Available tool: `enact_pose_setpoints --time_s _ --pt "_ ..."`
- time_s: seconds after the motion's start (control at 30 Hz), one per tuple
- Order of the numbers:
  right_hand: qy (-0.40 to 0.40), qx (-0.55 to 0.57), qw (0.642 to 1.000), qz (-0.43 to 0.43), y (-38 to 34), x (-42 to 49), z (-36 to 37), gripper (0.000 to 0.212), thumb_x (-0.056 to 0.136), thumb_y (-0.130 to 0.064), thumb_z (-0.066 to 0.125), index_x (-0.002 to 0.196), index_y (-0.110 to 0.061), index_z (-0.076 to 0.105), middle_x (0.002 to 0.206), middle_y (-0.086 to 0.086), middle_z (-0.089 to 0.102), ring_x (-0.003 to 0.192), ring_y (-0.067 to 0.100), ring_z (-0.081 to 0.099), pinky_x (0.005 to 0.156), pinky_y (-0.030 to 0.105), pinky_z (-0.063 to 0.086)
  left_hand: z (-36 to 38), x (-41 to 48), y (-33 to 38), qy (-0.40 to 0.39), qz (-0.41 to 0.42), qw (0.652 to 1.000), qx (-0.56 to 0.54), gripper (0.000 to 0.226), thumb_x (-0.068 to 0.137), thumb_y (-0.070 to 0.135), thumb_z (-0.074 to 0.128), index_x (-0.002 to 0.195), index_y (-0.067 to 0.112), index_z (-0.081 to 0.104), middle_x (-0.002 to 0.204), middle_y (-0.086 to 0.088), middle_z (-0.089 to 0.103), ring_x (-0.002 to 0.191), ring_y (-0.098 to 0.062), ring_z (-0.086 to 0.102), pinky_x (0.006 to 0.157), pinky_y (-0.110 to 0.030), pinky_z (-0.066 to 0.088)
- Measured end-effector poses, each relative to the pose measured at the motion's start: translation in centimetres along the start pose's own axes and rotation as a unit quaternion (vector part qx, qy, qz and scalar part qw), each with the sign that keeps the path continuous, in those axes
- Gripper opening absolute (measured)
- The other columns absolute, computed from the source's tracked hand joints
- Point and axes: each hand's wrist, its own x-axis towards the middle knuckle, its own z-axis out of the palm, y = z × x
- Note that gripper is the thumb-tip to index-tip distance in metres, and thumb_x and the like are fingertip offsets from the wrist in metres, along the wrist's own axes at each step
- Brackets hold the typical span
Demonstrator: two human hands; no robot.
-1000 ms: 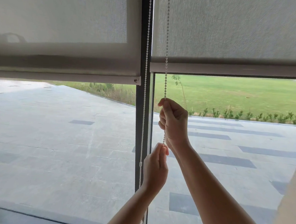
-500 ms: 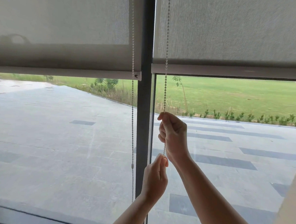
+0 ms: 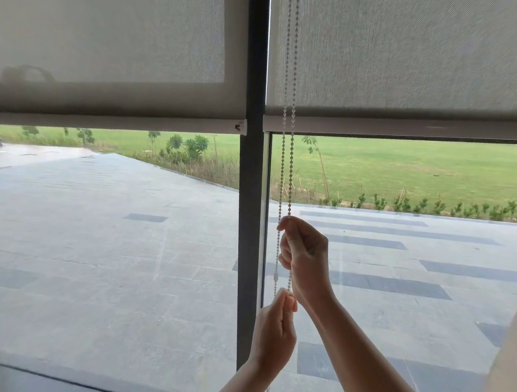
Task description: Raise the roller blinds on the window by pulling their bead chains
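Place: we see a room at ground level | cues: roller blinds (image 3: 109,32), big window panes (image 3: 94,245), paved terrace (image 3: 81,214), lawn (image 3: 406,169) outside

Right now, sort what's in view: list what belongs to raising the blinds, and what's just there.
Part of the job:
- right blind, bottom bar slightly higher than the left's
- left blind
- bead chain, two strands
- right hand, pinching the chain higher up
- left hand, pinching it lower down

Just there:
- window frame post
- paved terrace outside
- lawn
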Motion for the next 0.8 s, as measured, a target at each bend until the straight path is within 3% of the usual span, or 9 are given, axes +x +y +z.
enact_pose_setpoints --time_s 0.23,0.3,0.43,0.6,0.7,0.8 --pt "0.000 -0.013 1.000 -0.002 -0.2 -0.5 -0.9 0.030 0.099 0.001 0.041 0.078 -0.004 0.061 0.044 -0.009 0.034 0.037 0.003 0.022 0.038 0.014 0.020 0.4 -0.7 0.3 -0.003 -0.006 1.000 0.003 0.039 0.094 0.058 0.020 0.075 0.032 0.041 0.055 0.027 0.046 0.045 -0.005 0.043 0.047 -0.011 0.029" --pt "0.003 -0.018 1.000 -0.008 -0.2 -0.4 -0.9 0.031 0.099 0.002 0.041 0.077 -0.005 0.062 0.044 -0.009 0.034 0.036 0.003 0.023 0.038 0.015 0.021 0.5 -0.7 0.3 -0.007 -0.007 1.000 0.006 0.040 0.095 0.058 0.020 0.076 0.030 0.041 0.056 0.025 0.047 0.045 -0.007 0.041 0.046 -0.019 0.030" --pt "0.016 -0.051 0.998 -0.016 -0.4 0.3 -0.7 0.030 0.099 -0.002 0.045 0.077 -0.010 0.065 0.046 -0.007 0.034 0.037 0.005 0.023 0.038 0.017 0.020 0.7 -0.2 0.4 -0.015 -0.007 1.000 0.013 0.036 0.096 0.051 0.026 0.079 0.026 0.045 0.057 0.024 0.049 0.045 -0.007 0.040 0.046 -0.015 0.029" --pt "0.021 -0.068 0.997 -0.007 -0.5 1.3 -0.5 0.027 0.100 -0.007 0.045 0.082 -0.010 0.066 0.044 -0.012 0.035 0.038 0.004 0.022 0.039 0.017 0.021 0.7 0.8 0.3 -0.037 -0.050 0.998 -0.024 0.027 0.096 0.038 0.030 0.079 0.024 0.046 0.066 0.004 0.053 0.061 -0.028 0.051 0.058 -0.043 0.048" --pt "0.011 -0.074 0.997 0.003 -1.1 1.7 -0.5 0.025 0.100 -0.007 0.045 0.087 -0.006 0.066 0.045 -0.009 0.037 0.036 0.003 0.025 0.036 0.014 0.024 0.4 1.3 0.3 -0.047 -0.048 0.998 -0.017 0.025 0.098 0.029 0.032 0.077 0.024 0.044 0.064 0.009 0.047 0.057 -0.021 0.044 0.053 -0.037 0.043" --pt "0.006 -0.097 0.995 0.002 -1.6 2.1 -0.5 0.024 0.100 -0.008 0.046 0.089 -0.006 0.067 0.050 0.002 0.039 0.035 0.006 0.029 0.036 0.016 0.026 -0.1 1.8 0.5 -0.044 -0.035 0.998 0.019 0.024 0.099 0.022 0.035 0.078 0.024 0.047 0.063 0.015 0.046 0.055 -0.006 0.044 0.055 -0.015 0.036"
